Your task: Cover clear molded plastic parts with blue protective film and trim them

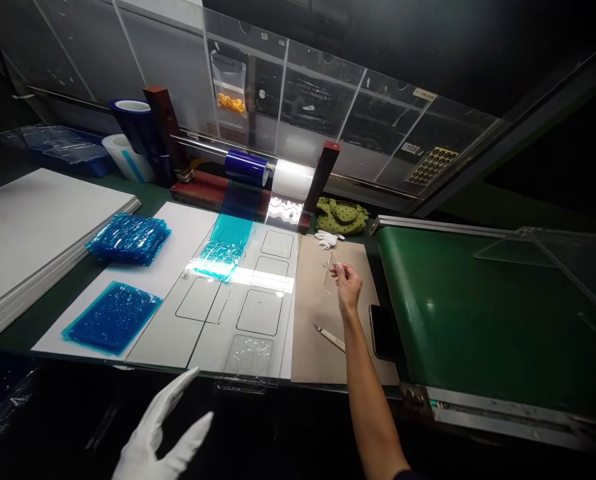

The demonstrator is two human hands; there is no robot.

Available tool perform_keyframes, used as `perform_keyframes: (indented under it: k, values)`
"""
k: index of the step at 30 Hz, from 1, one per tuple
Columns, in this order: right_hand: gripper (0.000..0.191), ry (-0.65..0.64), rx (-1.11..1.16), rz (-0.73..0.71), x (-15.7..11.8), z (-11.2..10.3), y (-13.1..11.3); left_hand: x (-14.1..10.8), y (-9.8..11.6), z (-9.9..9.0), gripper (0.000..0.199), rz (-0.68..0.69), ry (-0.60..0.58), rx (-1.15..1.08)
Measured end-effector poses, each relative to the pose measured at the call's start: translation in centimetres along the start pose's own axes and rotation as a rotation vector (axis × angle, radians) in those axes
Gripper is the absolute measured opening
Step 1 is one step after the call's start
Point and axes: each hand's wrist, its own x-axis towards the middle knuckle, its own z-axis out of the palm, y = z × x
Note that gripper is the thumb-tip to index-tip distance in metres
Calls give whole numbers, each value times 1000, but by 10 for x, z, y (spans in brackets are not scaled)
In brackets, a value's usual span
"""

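Note:
My left hand (161,433), in a white glove, is at the bottom edge with fingers apart and nothing in them. Over the brown board (313,360), my bare right hand (347,283) has its fingertips pinched near thin clear strips (328,277); whether it grips one is too small to tell. A craft knife (329,337) lies below that hand. Teal film (228,243) stretches from the blue roll (247,167) onto a sheet with drawn outlines (203,300). A clear bubbled piece (251,355) rests at the sheet's front. Two blue film stacks (113,317) (129,238) sit at left.
A red roll stand (198,190) holds the blue roll and a clear roll (293,177). A phone (382,332) lies between the board and a green conveyor (458,307). Behind are a green pouch (341,215) and a white glove (328,240). White sheets (43,233) are stacked left.

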Motion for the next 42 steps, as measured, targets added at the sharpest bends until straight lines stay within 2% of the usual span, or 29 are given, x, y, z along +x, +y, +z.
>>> perform_keyframes:
  k: [3, 5, 7, 9, 11, 13, 17, 18, 20, 22, 25, 27, 31, 34, 36, 38, 42]
  values:
    - [33, -47, 437, 19, -62, -43, -12, -11, 14, 27, 91, 156, -113, 161]
    - [27, -138, 642, 125, -110, -63, -21, -20, 24, 48, 124, 354, -151, 341]
    - [23, -228, 797, 272, -157, -76, -26, -29, 32, 67, 146, 609, -164, 477]
    - [22, -267, 912, 412, -197, -88, -25, -38, 34, 80, 149, 814, -171, 543]
    - [23, -273, 969, 513, -226, -102, -17, -48, 31, 87, 138, 913, -192, 551]
    - [24, -256, 925, 524, -243, -119, -7, -59, 25, 89, 125, 976, -228, 518]
    - [37, -115, 478, 261, -254, -156, 6, -83, 15, 91, 118, 1011, -186, 584]
    - [40, -123, 392, 205, -256, -162, 6, -88, 15, 92, 117, 1005, -166, 630]
    - [47, -256, 338, 170, -261, -170, 5, -98, 19, 94, 109, 1010, -170, 720]
    - [50, -422, 370, 184, -266, -172, 3, -106, 24, 96, 96, 1013, -222, 817]
    - [44, -502, 353, 169, -271, -171, 0, -116, 32, 100, 79, 966, -275, 964]
    - [38, -477, 248, 106, -274, -172, -3, -122, 35, 104, 77, 936, -281, 1033]
    - [28, -384, -61, -139, -285, -175, -10, -139, 41, 118, 79, 885, -263, 1214]
    - [27, -319, -134, -228, -292, -178, -13, -149, 49, 129, 73, 917, -205, 1341]
    - [28, -289, -115, -191, -293, -182, -11, -149, 50, 131, 72, 954, -189, 1312]
    - [30, -297, 0, -77, -290, -188, -5, -144, 44, 130, 78, 983, -244, 1150]
    - [38, -462, 506, 266, -281, -196, 14, -128, 10, 132, 90, 1027, -407, 628]
